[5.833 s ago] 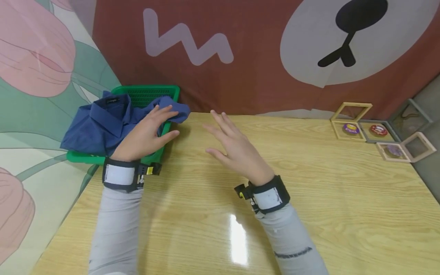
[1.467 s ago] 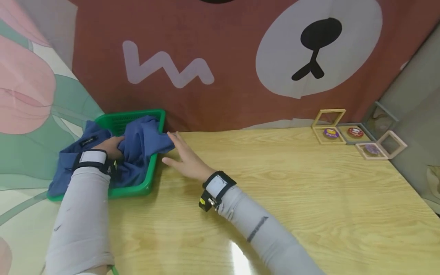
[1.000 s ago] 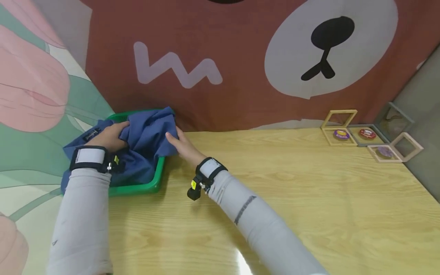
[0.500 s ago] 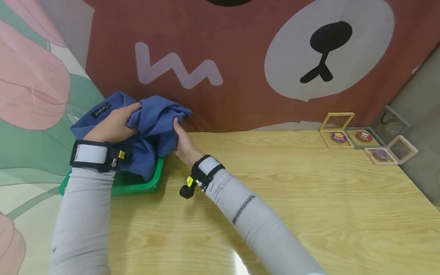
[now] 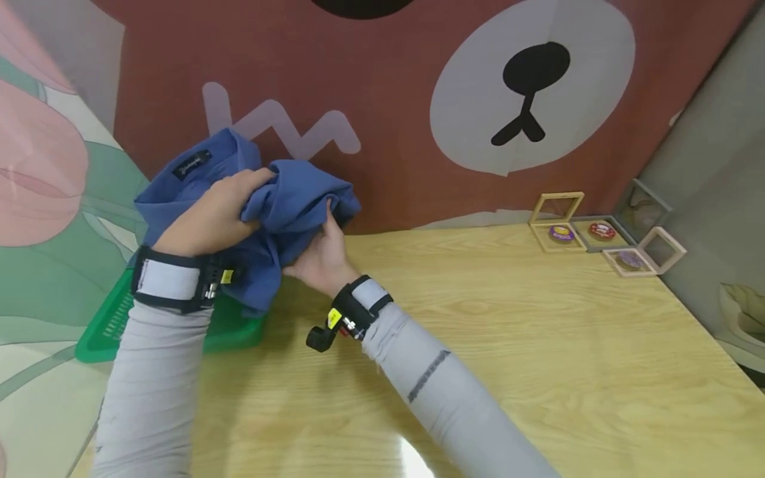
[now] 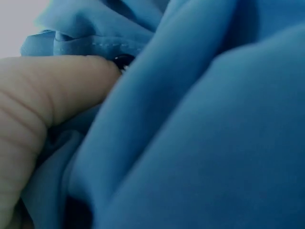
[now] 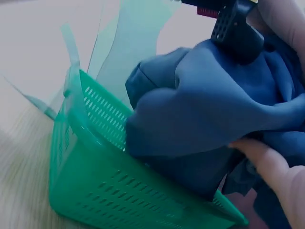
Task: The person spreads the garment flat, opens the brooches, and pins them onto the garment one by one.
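Between the fingers point(image 5: 254, 178) in the head view, the shirt point(image 5: 299, 189) has risen above the basket point(image 5: 238, 340); lifting looks well along. Left hand point(image 5: 212, 211) grips, right hand point(image 5: 324, 257) pinches it. Left wrist: shirt against one fingertip point(image 6: 102, 75). Right wrist: basket beyond the fingers.

Reaches in from the left edge with the left hand point(image 6: 47, 105), running one digit (hard to tell whether thumb or finger) in among folds of blue cloth point(image 6: 190, 143). Shows a small dark round thing point(image 6: 125, 60) right at its tip, a stitched hem point(image 6: 76, 45) just above, and a pale patch point(image 6: 16, 24) at upper left.
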{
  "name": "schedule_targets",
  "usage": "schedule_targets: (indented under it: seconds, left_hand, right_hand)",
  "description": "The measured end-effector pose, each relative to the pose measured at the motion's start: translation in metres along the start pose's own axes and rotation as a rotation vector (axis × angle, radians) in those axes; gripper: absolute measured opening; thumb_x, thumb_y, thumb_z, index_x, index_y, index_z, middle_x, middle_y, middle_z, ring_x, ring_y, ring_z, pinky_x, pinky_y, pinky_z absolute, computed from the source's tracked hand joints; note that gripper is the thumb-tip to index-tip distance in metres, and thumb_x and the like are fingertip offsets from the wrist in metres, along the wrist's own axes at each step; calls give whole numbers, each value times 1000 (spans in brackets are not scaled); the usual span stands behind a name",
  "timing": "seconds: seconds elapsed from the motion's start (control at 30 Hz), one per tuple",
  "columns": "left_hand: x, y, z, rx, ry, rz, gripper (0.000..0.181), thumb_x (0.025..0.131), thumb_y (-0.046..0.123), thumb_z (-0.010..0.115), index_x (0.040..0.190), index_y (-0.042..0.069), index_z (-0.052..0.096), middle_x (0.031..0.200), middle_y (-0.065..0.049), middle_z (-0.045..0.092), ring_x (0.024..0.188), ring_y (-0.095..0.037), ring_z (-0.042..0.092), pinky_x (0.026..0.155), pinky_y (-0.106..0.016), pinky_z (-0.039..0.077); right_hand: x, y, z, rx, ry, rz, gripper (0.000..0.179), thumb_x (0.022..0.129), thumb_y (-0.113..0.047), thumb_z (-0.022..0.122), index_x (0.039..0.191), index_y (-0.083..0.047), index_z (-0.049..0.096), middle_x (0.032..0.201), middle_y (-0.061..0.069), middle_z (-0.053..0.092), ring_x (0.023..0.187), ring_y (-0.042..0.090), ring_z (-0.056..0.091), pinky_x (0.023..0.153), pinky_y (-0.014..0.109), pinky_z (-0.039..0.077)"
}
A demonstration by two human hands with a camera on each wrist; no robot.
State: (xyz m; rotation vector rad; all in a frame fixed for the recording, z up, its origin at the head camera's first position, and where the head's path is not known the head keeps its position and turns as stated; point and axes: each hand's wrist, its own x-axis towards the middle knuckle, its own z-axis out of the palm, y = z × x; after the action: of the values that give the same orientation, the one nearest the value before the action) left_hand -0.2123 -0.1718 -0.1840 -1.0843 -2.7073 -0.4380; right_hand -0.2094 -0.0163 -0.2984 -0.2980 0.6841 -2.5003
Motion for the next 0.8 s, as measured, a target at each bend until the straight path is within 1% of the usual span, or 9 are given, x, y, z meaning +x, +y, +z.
schedule_targets:
  seconds: [0.1,0.2,0.27,0.33,0.43,0.53,0.63,0.7,0.8]
  left_hand:
    - [7,20,7,40,13,58,47,89,-3,63,134,0,51,117,-25,60,105,-43,56,94,-59,46]
    - [13,44,12,100,13,88,47,88,-5,63,134,2,54,114,-22,60,99,-41,54,92,-56,46]
    - [17,60,14,142,12,92,48,87,-6,65,133,5,56,114,-20,60,97,-40,52,91,-54,46]
    - [20,76,12,177,15,103,51,86,-8,66,133,8,56,116,-18,59,97,-39,49,91,-52,45]
    - [26,97,7,200,44,135,53,85,-10,66,132,12,57,115,-16,59,96,-37,47,89,-49,45]
    - [31,112,2,203,85,167,53,86,-9,65,133,15,58,114,-14,59,95,-36,45,88,-47,46]
    - [35,124,-3,201,127,205,52,87,-9,65,133,16,58,113,-13,58,96,-36,45,88,-45,46]
    - [39,132,-5,219,153,240,51,88,-8,64,134,15,57,113,-14,58,96,-36,44,87,-45,46]
    - [44,143,-6,255,191,284,50,90,-7,62,135,15,57,115,-16,58,98,-38,44,86,-45,47]
  right_hand:
    - [-16,-5,-2,77,-23,-39,86,92,-79,18,160,-25,16,168,4,13,155,29,9,123,58,6]
    - [-33,-8,-3,146,-40,-97,75,94,-71,18,151,-24,32,160,-1,28,147,20,25,122,45,14]
    - [-42,-10,-3,195,-55,-138,56,93,-60,34,132,-24,49,145,-4,44,132,14,40,116,37,23]
    - [-50,-15,-1,238,-85,-175,37,84,-51,53,109,-24,57,125,-8,54,113,10,48,107,32,29]
    - [-60,-25,3,259,-145,-222,37,70,-49,68,97,-24,60,112,-9,59,104,10,53,103,33,28]
    - [-71,-36,9,222,-162,-261,37,88,-56,47,104,-27,62,117,-9,59,110,12,50,112,40,19]
    - [-79,-47,15,206,-155,-295,60,95,-63,15,107,-27,61,118,-8,58,112,14,48,113,42,18]
    - [-83,-54,18,242,-161,-316,64,96,-63,10,101,-24,60,112,-6,58,105,14,50,106,39,29]
    - [-87,-63,22,323,-191,-343,58,97,-60,20,94,-18,60,100,-2,60,92,15,54,87,34,41]
